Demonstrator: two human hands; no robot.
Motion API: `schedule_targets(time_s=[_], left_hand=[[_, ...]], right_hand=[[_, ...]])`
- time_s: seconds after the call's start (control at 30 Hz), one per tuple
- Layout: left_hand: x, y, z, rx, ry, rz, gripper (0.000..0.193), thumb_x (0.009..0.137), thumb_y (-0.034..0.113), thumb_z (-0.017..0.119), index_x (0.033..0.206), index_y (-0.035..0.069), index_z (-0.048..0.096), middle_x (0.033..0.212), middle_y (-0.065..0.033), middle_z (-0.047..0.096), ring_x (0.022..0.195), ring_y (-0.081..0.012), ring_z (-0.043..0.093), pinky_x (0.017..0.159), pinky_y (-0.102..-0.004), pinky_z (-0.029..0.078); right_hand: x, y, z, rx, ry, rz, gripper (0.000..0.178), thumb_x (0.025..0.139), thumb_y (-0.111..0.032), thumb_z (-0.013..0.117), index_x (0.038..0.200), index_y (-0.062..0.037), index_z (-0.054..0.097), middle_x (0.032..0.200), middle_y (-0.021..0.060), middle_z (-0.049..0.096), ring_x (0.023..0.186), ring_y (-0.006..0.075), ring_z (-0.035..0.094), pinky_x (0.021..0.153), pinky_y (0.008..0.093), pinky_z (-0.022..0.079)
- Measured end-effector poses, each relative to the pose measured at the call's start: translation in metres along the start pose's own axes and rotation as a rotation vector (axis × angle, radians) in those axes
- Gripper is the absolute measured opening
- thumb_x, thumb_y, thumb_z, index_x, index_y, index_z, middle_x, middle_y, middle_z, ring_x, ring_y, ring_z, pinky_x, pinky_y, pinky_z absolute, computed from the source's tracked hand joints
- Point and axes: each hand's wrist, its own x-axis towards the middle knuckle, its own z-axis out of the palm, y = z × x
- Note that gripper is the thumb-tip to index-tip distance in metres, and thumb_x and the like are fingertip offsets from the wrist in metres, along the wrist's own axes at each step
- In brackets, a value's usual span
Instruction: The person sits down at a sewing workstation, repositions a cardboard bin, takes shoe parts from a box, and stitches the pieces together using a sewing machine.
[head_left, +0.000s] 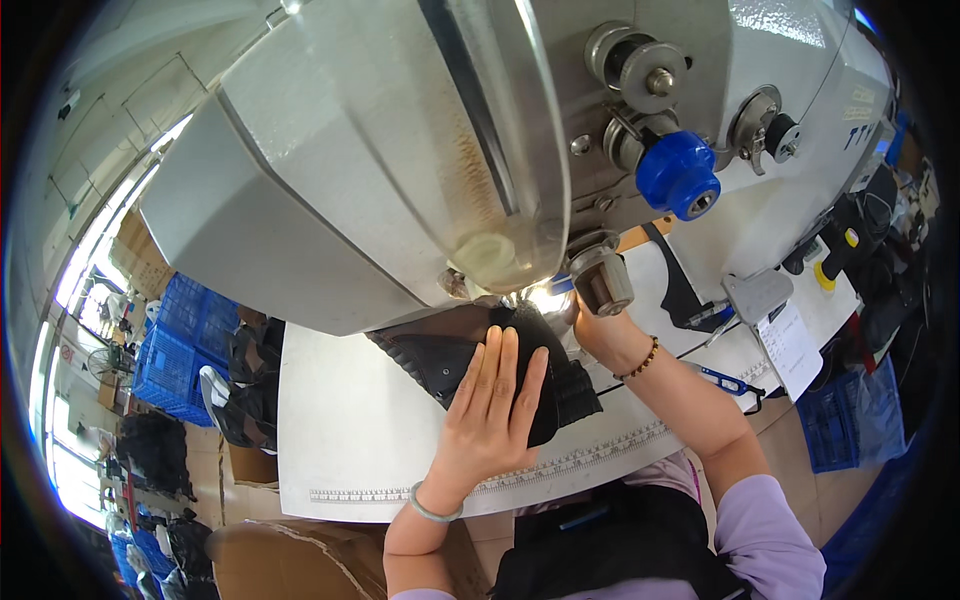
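Observation:
A black leather piece [425, 350], which looks like a shoe upper with a small eyelet, lies on the white table under the head of a grey sewing machine [350, 170]. My left hand [490, 400] rests flat on it, fingers stretched out toward the lit needle area. A pale bangle circles that wrist. My right hand [605, 338], with a beaded bracelet at the wrist, is beside the needle area at the piece's far right edge. Its fingertips are hidden behind a metal cylinder [602, 283] on the machine, so their grip does not show.
A ruler strip [600, 442] runs along the front of the white tabletop [330, 440]. On the right lie a black strap-like piece [682, 295], a blue cutter [725, 380] and a paper sheet [790, 350]. Blue crates [175, 370] and dark shoes [240, 405] stand at left.

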Motion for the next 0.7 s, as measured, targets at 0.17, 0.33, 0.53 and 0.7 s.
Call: schedule_targets(time_s=[0.17,0.33,0.53,0.7], left_hand=[[-0.006,-0.007,-0.001,-0.107,-0.017,-0.037,0.066,0.056,0.007,0.051,0.122,-0.002,0.05,0.125,-0.0261,0.047,0.119,-0.0377,0.045,0.101,-0.0431,0.036],[-0.016,-0.014,0.003,-0.318,-0.05,-0.12,0.08,0.05,-0.006,0.056,0.128,0.005,0.046,0.133,-0.0211,0.041,0.128,-0.0328,0.035,0.106,-0.0455,0.026],[-0.019,-0.013,0.006,-0.307,-0.023,-0.224,0.083,0.047,-0.01,0.06,0.126,0.015,0.051,0.138,-0.0198,0.035,0.131,-0.033,0.03,0.107,-0.0516,0.018],[-0.021,-0.012,0.003,-0.287,-0.051,-0.287,0.079,0.05,-0.01,0.059,0.124,0.018,0.054,0.142,-0.0199,0.028,0.133,-0.0347,0.023,0.106,-0.0522,0.018]], right_hand=[[-0.003,0.005,0.0,0.022,0.004,-0.024,0.021,0.08,-0.013,0.048,0.059,-0.0108,0.048,0.053,-0.0032,0.042,0.037,0.0056,0.03,0.036,0.0222,0.019],[-0.006,0.008,-0.002,0.085,0.0,-0.061,0.021,0.081,-0.014,0.052,0.06,-0.0106,0.05,0.055,-0.0043,0.041,0.041,0.0043,0.03,0.039,0.0223,0.02],[-0.013,0.004,-0.004,0.201,0.022,-0.056,0.014,0.08,-0.015,0.059,0.069,-0.0067,0.06,0.059,-0.0046,0.047,0.05,0.0037,0.036,0.047,0.0212,0.026],[-0.011,-0.006,-0.019,0.001,-0.181,-0.176,0.019,0.084,-0.019,0.059,0.076,-0.0026,0.063,0.07,-0.0013,0.057,0.057,0.0043,0.044,0.052,0.0206,0.034]])
